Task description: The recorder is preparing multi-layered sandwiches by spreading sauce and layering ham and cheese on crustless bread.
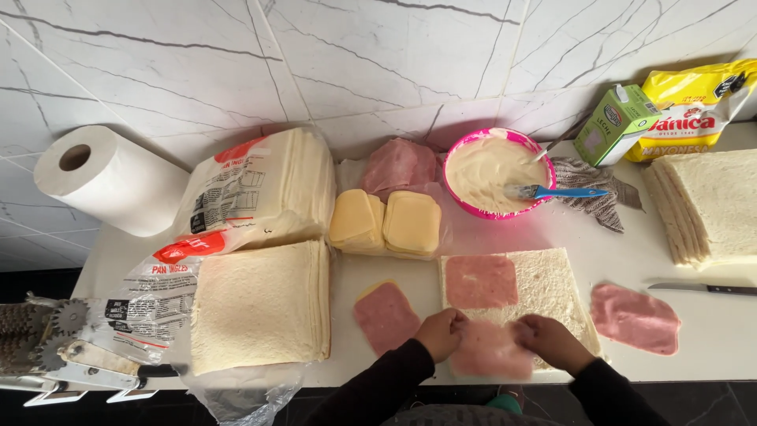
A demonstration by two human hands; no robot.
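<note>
My left hand (441, 331) and my right hand (548, 341) both pinch a pink ham slice (489, 351), holding it over the near end of a flat crustless bread sheet (552, 288). Another ham slice (481, 281) lies flat on the far left part of that bread. A ham slice on top of a cheese slice (385, 315) rests on the counter just left of my left hand. One more loose ham slice (635, 317) lies to the right of the bread.
Stacks of cheese (385, 222), a ham pile (398, 164), a pink bowl of white spread (495, 170) with a blue brush (552, 192), bread stacks (260, 304) (710, 205), a knife (702, 289), a paper roll (102, 177), a carton (615, 125) and a yellow pouch (694, 106).
</note>
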